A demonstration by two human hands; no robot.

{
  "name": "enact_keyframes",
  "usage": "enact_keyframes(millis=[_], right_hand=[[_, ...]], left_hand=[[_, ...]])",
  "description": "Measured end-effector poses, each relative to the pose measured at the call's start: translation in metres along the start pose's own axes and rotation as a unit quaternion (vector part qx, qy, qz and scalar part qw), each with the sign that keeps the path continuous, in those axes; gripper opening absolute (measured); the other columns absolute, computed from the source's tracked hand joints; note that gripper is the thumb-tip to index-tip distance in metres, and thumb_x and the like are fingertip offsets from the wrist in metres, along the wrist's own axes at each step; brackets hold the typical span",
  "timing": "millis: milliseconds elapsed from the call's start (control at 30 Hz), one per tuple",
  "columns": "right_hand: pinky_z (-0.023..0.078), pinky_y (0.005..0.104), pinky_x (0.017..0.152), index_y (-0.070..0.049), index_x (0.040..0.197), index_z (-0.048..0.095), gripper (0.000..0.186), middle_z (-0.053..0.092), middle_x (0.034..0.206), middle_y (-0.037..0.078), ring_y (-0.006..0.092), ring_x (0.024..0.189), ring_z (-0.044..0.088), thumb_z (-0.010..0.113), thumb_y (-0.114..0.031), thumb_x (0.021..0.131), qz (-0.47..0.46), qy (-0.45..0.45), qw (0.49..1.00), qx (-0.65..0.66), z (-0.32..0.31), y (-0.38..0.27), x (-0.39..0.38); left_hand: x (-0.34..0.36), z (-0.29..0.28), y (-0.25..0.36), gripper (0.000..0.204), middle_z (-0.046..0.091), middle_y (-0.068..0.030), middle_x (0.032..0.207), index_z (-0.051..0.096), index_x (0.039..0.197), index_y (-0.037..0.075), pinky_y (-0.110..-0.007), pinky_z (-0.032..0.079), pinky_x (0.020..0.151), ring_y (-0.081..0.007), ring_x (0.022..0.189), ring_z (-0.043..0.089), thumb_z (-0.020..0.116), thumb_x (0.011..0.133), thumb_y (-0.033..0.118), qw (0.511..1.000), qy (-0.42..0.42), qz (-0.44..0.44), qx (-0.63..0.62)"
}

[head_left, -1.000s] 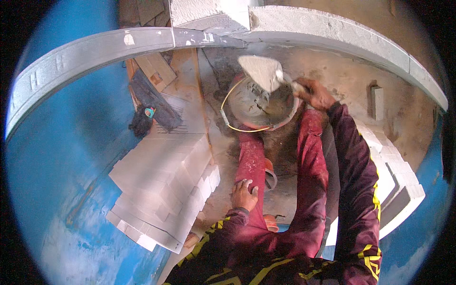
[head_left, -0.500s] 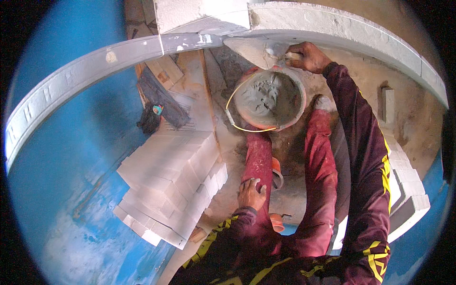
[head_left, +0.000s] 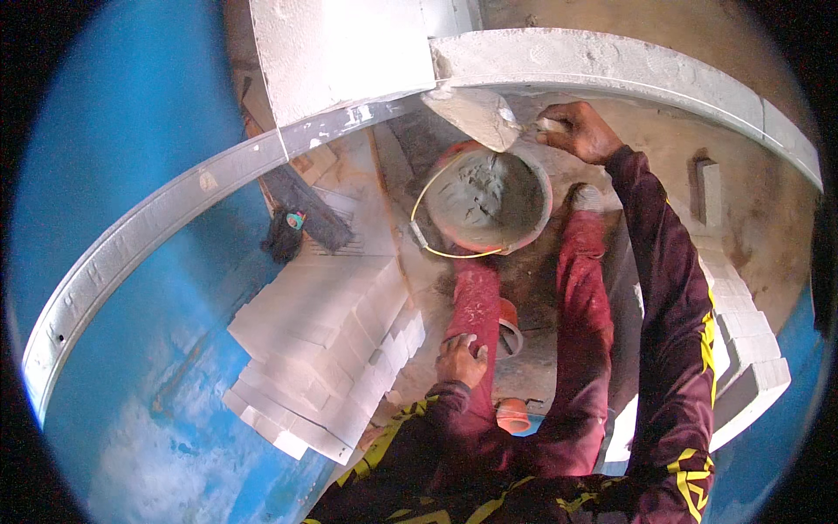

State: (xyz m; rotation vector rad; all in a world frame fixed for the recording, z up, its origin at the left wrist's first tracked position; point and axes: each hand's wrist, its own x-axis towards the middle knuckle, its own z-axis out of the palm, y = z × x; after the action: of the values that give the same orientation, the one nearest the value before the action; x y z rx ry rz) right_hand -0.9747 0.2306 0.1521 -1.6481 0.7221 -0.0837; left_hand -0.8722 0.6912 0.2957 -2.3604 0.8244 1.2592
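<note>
My right hand (head_left: 582, 132) is closed round the handle of a pointed trowel (head_left: 476, 115). Grey, wet-looking mortar coats its blade, which lies against the near side of a white block course (head_left: 559, 61), just beyond the bucket. Below the blade stands a round bucket (head_left: 534, 229) with a wire handle, holding grey mortar (head_left: 484, 196). My left hand (head_left: 463, 360) rests on my left thigh with its fingers bent and nothing visible in it.
A large white block (head_left: 340, 52) sits at the far end of a grey metal channel (head_left: 157, 201). White blocks (head_left: 314, 332) are stacked at left, more blocks (head_left: 742, 341) at right. Small orange pots (head_left: 511, 410) stand between my legs. A string runs along the wall.
The trowel blade has turned and now shows its broad mortar-coated face by the block joint. My right hand has shifted slightly right and nearer. The view has tilted; my left hand stays on the thigh.
</note>
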Motion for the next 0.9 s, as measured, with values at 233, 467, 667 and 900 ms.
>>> enact_keyframes(millis=[233, 467, 667, 900], right_hand=[[0.048, 0.0410, 0.094, 0.001, 0.113, 0.065, 0.036, 0.067, 0.112, 0.019, 0.0307, 0.104, 0.064, 0.070, -0.024, 0.087, 0.041, 0.109, 0.989, 0.091, 0.016, -0.031, -0.078], [0.048, 0.0478, 0.093, -0.001, 0.133, 0.048, 0.055, 0.058, 0.118, 0.025, 0.0420, 0.111, 0.058, 0.067, -0.010, 0.082, -0.009, 0.332, 0.943, -0.012, 0.101, -0.063, -0.062], [0.051, 0.0505, 0.088, -0.009, 0.138, 0.045, 0.065, 0.055, 0.123, 0.025, 0.0467, 0.110, 0.057, 0.072, -0.011, 0.079, 0.053, 0.492, 0.856, -0.149, 0.151, -0.035, 0.017], [0.051, 0.0483, 0.085, -0.013, 0.137, 0.048, 0.076, 0.052, 0.123, 0.023, 0.0449, 0.110, 0.056, 0.074, -0.008, 0.067, 0.119, 0.426, 0.874, -0.200, 0.183, 0.003, -0.013]], left_hand=[[0.001, -0.001, -0.003, 0.044, 0.062, -0.0102, 0.128, 0.067, 0.120, 0.013, -0.047, 0.042, 0.106, -0.0327, 0.125, 0.051, 0.067, 0.085, 0.039, 0.999, -0.030, -0.024, 0.013], [0.001, -0.014, -0.010, 0.044, 0.062, -0.0117, 0.127, 0.067, 0.120, 0.012, -0.046, 0.041, 0.107, -0.0322, 0.126, 0.051, 0.068, 0.085, 0.038, 1.000, -0.022, -0.002, -0.014], [-0.001, -0.003, -0.029, 0.039, 0.064, -0.0110, 0.124, 0.069, 0.115, 0.012, -0.046, 0.043, 0.104, -0.0321, 0.122, 0.054, 0.069, 0.084, 0.036, 1.000, -0.010, -0.001, -0.026], [0.002, 0.001, -0.045, 0.043, 0.064, -0.0118, 0.126, 0.067, 0.121, 0.014, -0.047, 0.044, 0.104, -0.0330, 0.123, 0.054, 0.067, 0.086, 0.039, 1.000, -0.003, 0.011, -0.015]])
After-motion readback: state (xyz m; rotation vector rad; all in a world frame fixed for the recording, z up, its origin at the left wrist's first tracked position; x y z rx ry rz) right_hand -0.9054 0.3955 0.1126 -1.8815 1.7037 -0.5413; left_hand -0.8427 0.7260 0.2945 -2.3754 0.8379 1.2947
